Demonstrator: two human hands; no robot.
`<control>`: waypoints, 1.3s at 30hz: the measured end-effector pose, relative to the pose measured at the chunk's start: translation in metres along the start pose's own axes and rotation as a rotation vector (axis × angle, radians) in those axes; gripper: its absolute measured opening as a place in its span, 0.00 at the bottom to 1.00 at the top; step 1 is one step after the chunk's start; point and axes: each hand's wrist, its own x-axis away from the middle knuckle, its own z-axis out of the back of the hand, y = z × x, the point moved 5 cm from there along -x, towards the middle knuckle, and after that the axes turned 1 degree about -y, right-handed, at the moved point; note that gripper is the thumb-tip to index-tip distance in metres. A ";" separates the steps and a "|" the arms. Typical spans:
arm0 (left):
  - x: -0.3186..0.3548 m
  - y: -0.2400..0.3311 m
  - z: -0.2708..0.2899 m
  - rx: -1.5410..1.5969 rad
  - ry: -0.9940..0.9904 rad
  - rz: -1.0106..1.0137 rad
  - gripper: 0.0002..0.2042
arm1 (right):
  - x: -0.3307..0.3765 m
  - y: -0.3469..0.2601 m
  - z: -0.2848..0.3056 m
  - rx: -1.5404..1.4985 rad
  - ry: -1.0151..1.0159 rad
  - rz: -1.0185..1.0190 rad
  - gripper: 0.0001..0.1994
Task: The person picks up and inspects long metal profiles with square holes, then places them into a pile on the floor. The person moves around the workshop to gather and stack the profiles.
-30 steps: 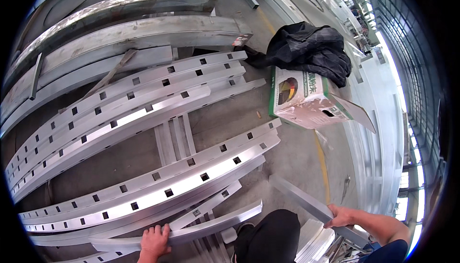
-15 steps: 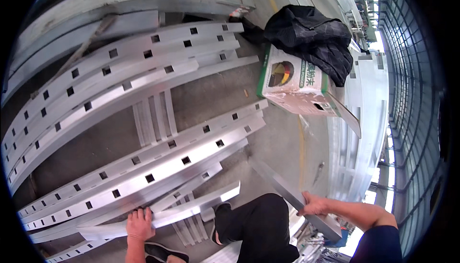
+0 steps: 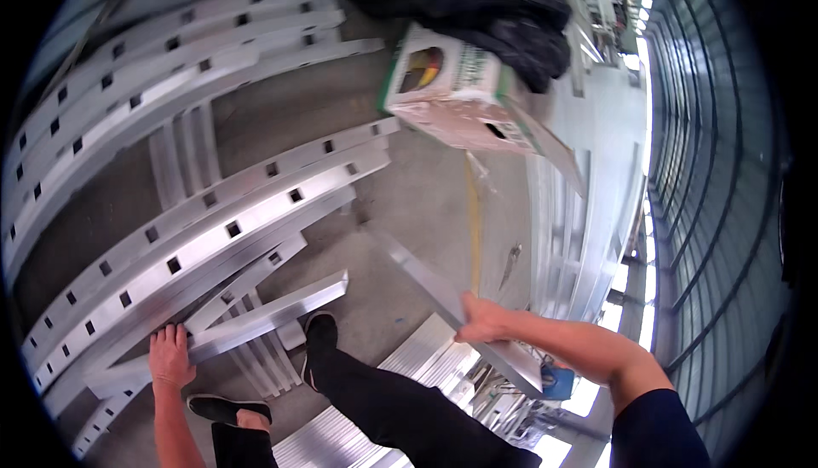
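Silver metal, one-handed and awkward

Nearer the person than the cardboard box [image 3: 447,127], the right hand [image 3: 484,319] clasps a slanting bar [image 3: 422,277], whose far end points down near the floor. With a single hold partway along, that bar could swing or pivot, and its loose end might scrape the floor or knock the box beyond.

Further left of the box, and also on its near side, the left hand [image 3: 172,355] lies over a flat bar [image 3: 264,318], fingers curled across its edge; whether they close underneath cannot be told. If that hold is only a press from above, the bar could slip or roll off the pieces beside it. One black shoe [image 3: 320,332] stands just beside its free end, so a drop might catch a foot.

Compared with half a second ago, the box sits higher and further left in view, as do both hands. More of the outstretched leg [image 3: 383,408] shows, along with the pale strips [image 3: 426,349] beside it, and the flat bar tilts more steeply. Each hand remains on its own bar.
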 end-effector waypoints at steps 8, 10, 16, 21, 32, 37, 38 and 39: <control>0.070 0.064 0.049 0.048 -0.004 0.168 0.20 | -0.029 0.047 -0.038 0.007 0.201 0.115 0.32; 0.121 0.080 0.068 0.037 0.042 0.176 0.19 | -0.038 0.073 -0.049 0.020 0.290 0.136 0.33; 0.386 0.064 0.134 0.011 -0.101 0.326 0.32 | 0.012 0.170 -0.182 -0.581 0.353 0.214 0.38; 0.479 0.087 0.201 0.257 -0.421 0.619 0.38 | 0.159 0.264 -0.362 -0.855 0.224 0.210 0.40; 0.227 0.379 0.387 -0.275 -0.144 -0.335 0.37 | 0.306 0.357 -0.578 -1.614 0.162 -0.011 0.31; 0.076 0.488 0.421 -0.509 -0.319 -0.502 0.32 | 0.418 0.404 -0.479 -1.721 1.166 0.224 0.17; 0.052 0.533 0.427 -0.257 -0.321 -0.322 0.30 | 0.430 0.413 -0.465 -1.701 1.366 0.248 0.17; 0.035 0.580 0.434 -0.073 -0.332 -0.250 0.29 | 0.413 0.417 -0.463 -1.770 1.161 0.007 0.13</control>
